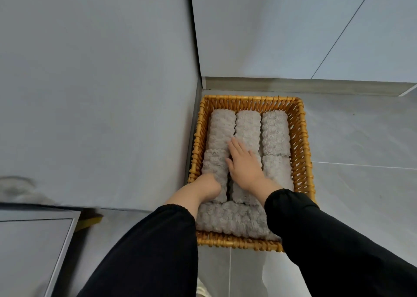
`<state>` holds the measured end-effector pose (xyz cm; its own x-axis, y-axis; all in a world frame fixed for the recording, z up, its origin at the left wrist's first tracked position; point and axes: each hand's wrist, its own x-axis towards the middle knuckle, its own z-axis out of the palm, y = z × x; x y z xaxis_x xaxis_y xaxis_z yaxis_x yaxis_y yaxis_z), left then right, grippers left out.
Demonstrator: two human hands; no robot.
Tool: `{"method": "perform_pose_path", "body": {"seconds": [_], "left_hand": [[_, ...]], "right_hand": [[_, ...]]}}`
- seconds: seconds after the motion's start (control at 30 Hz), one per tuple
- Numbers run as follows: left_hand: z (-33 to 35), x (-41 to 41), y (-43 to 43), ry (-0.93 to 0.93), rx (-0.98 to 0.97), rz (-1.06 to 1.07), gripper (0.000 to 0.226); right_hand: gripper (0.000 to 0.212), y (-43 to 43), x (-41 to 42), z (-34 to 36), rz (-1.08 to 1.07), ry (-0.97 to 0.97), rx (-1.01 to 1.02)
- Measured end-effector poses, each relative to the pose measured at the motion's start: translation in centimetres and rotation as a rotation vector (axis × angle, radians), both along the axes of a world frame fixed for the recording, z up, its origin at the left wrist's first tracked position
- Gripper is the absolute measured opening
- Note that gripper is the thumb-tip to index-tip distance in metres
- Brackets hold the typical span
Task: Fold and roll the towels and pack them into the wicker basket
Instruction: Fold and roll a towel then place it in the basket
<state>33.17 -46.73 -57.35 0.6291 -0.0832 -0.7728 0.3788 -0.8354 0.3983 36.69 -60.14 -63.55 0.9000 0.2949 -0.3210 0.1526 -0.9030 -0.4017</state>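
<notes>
Closest in, two black sleeves [158, 251] reach down into the wicker basket [301, 138], which sits on the tiled floor [361, 195], pushed tight into a corner. Under the wrists a crosswise towel [230, 217], grey and rolled, lies along the basket's near wall. Just past it the left hand [208, 185] dips into the gap between two rolls. Its fingers are buried, so I cannot tell whether it grips anything or only pushes. The right hand [242, 163] is released and flat, fingers straight, pressing on the middle roll [240, 195]. The left roll [214, 163] lies on one side of that hand and the right roll [277, 170] on the other. Beyond its fingertips three far rolls [248, 125] lie side by side against the far wall. The packing looks all but done. The danger, I'd say, is the squeeze: the fit is tight, so pressing one roll down may pop a neighbour up. Drawing the buried fingers out fast could also catch an edge and loosen that roll's wrap.
</notes>
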Motion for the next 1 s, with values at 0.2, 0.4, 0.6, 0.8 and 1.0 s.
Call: {"method": "perform_pose_path", "body": {"seconds": [0.2, 0.4, 0.6, 0.8, 1.0], "left_hand": [[-2.1, -1.5, 0.8, 0.103, -0.146, 0.203, 0.037], [-1.1, -1.8, 0.3, 0.095, -0.189, 0.181, 0.062], [-0.3, -2.4, 0.0, 0.043, -0.213, 0.097, 0.054], [-1.9, -4.2, -0.4, 0.044, -0.029, -0.232, 0.079], [-0.7, -3.4, 0.0, -0.023, -0.063, -0.211, 0.061]], "right_hand": [[0.052, -0.2, -4.5, -0.2, -0.001, -0.021, 0.116], [0.056, 0.5, -5.7, -1.3, 0.124, 0.093, -0.179], [0.064, -0.8, -7.8, 0.0, 0.056, 0.098, -0.155], [0.08, -2.4, -10.4, -0.8, 0.104, 0.137, -0.356], [0.072, -1.5, -8.9, 0.2, 0.009, 0.197, -0.207]]}}
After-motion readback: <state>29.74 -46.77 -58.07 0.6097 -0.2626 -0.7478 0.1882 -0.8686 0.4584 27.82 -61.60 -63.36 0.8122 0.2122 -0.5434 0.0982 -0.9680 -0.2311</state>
